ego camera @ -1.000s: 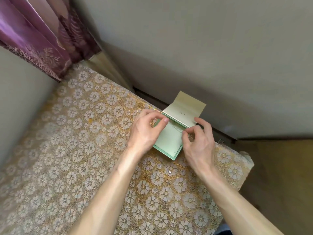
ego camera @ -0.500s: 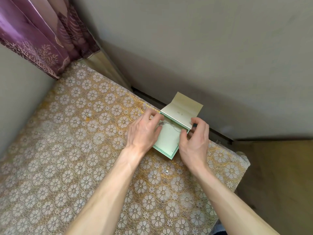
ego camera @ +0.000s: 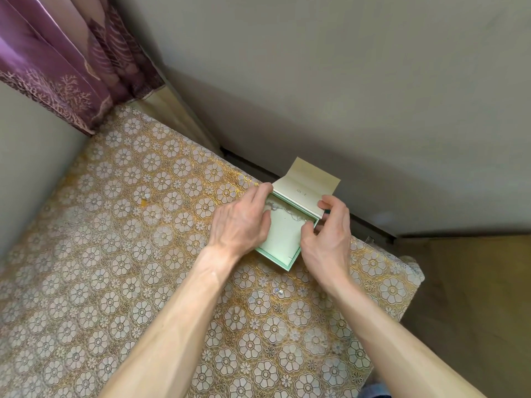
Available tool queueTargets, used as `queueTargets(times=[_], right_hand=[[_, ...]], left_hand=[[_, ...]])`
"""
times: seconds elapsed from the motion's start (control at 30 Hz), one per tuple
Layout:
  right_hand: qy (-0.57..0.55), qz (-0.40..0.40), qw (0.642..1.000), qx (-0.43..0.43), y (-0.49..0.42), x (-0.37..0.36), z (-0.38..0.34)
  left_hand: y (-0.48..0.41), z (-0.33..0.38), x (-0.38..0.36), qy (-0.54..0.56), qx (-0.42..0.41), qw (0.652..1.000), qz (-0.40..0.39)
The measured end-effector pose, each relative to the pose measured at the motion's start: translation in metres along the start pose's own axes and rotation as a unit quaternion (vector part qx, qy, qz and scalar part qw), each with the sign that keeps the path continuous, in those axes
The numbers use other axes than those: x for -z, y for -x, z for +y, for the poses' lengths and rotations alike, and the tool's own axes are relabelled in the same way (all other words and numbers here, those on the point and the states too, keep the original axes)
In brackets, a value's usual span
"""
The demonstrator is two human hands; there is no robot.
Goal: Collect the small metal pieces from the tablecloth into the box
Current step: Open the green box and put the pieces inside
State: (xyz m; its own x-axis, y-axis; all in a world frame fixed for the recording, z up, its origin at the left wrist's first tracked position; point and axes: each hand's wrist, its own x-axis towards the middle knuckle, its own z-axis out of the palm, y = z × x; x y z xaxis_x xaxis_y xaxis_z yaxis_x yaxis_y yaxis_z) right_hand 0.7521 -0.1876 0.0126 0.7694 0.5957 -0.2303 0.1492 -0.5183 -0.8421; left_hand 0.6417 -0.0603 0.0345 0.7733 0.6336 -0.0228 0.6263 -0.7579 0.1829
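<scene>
Mint-green card forms the shallow box (ego camera: 283, 242), which sits open on the tablecloth (ego camera: 143, 254) with its cream-lined lid (ego camera: 309, 182) standing up at the far side, close to the grey wall (ego camera: 316, 81). A thin silvery chain (ego camera: 287, 211) lies inside the box along its far edge, just under the lid hinge.

Both hands are at the box, one on either side and apart from each other. The left hand (ego camera: 241, 222) curls over the box's left wall, its forefinger reaching the far left corner and the other fingertips dipping inside next to the chain; its thumb is hidden, so I cannot tell whether it also touches the chain. The right hand (ego camera: 327, 237) clasps the box's right wall, thumb (ego camera: 309, 229) inside near the chain's end and the bent fingers outside, the forefinger touching the lid's right corner.

Two small metal pieces (ego camera: 279, 291) glint on the tablecloth just in front of the box's near corner, between the two forearms and touched by neither hand. They are too small to make out further.

Gold cloth with pale flower rings spreads to the left of the box and towards the viewer. Far to the box's left, beyond the cloth's far corner, hangs a purple curtain (ego camera: 66, 58).
</scene>
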Motion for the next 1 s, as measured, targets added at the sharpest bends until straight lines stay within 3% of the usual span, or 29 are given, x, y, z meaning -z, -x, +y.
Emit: queueTargets(times=[0.5, 0.73, 0.87, 0.93, 1.0], right_hand=[[0.031, -0.02, 0.999, 0.025, 0.004, 0.0, 0.002], [0.05, -0.045, 0.997, 0.045, 0.003, 0.006, 0.002], [0.071, -0.071, 0.992, 0.08, 0.008, 0.019, 0.006], [0.079, -0.068, 0.991, 0.088, 0.016, 0.031, 0.011], [0.086, -0.069, 0.99, 0.088, 0.029, 0.043, 0.014]], left_hand=[[0.0, 0.003, -0.002, -0.027, 0.002, 0.999, 0.018], [0.004, 0.006, -0.007, -0.004, 0.046, 0.998, 0.037], [0.027, 0.01, -0.006, 0.167, 0.16, 0.973, -0.006], [0.059, 0.01, -0.009, 0.249, 0.227, 0.941, 0.036], [0.102, 0.009, -0.018, 0.249, 0.292, 0.918, 0.1]])
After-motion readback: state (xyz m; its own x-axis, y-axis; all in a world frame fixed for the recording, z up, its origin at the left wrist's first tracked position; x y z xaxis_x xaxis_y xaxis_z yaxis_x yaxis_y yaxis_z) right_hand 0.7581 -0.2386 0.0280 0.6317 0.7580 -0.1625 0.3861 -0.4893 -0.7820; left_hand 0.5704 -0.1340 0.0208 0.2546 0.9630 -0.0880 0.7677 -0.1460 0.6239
